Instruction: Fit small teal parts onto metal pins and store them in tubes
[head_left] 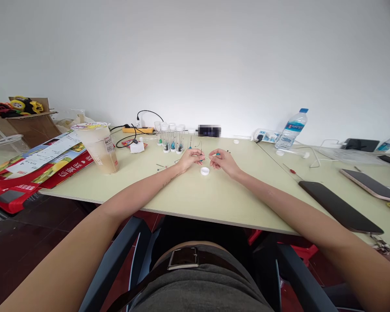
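"What's the biggest thing there?"
"The pale table [211,199]. Over its middle, the left hand [190,160] and right hand [225,162] work near each other, slightly apart."
"Anything behind?"
"Clear tubes [180,139] standing upright, just beyond the left. A white cap [205,171] lies nearer the person."
"And between the fingers?"
"Left pinches a tiny blue piece [200,160]; right, a teal bit [218,154]. Details too small to tell."

Capped tubes [173,138] and a water bottle [292,128] stood toward your table's [227,197] far edge, a white cap [205,171] nearer the front.
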### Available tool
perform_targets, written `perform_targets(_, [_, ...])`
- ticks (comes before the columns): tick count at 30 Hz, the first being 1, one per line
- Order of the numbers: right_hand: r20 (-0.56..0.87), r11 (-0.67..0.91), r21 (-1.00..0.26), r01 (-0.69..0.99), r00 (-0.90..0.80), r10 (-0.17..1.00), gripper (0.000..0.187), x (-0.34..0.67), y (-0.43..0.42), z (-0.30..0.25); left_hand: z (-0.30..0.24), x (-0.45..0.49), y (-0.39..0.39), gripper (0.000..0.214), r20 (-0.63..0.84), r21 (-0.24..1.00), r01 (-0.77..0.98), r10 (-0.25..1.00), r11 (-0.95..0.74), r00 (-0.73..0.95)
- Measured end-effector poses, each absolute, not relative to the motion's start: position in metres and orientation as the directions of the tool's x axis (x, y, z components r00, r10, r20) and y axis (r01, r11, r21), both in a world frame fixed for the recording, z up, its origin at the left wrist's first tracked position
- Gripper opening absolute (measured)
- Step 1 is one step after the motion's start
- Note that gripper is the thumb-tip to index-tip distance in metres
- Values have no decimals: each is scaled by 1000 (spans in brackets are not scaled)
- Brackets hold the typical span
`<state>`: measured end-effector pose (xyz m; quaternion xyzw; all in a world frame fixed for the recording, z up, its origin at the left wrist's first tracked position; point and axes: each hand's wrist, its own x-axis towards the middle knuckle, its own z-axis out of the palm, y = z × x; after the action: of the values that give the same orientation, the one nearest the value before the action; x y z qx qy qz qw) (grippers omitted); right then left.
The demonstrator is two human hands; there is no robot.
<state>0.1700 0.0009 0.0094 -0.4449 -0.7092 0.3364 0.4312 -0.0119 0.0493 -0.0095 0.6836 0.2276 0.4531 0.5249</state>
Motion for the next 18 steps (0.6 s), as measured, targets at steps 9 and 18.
perform_targets(9, [674, 661, -218, 718, -379, 634, 24, 175, 2, 2, -14, -12, 56, 32, 358, 933, -169, 782, -317, 510])
perform_targets(18, [643, 614, -456, 644, -238, 728, 24, 174, 3, -3, -18, -11, 59, 41, 350, 936, -159, 779, -315, 519])
